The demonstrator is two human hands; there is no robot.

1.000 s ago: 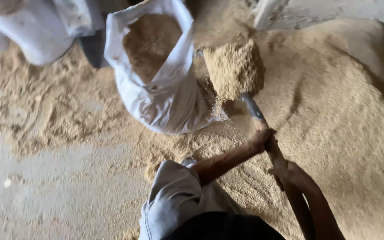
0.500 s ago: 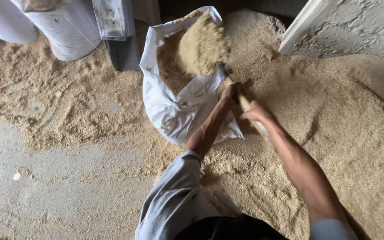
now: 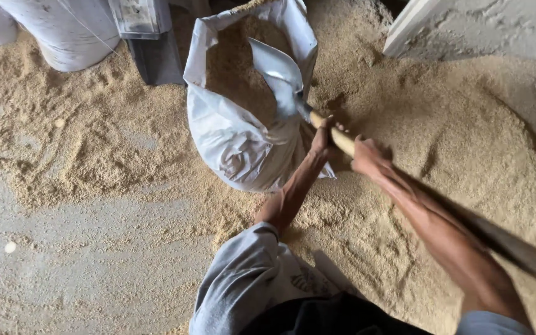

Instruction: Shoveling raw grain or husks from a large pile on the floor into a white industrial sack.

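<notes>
A broad heap of tan grain [image 3: 466,124] spreads across the concrete floor [image 3: 63,248] around me, most of it not yet bagged. The white sack [image 3: 237,142] stands open in the heap, filled to roughly two-thirds by my judgement, with room left below its rim. My metal shovel [image 3: 280,77] sits tipped inside the sack's mouth, its blade bare of grain. My left hand [image 3: 322,138] has its grip wrapped tight around the wooden handle just behind the blade; my right hand [image 3: 367,155] grips the same handle a little farther back, fingers closed around it.
</notes>
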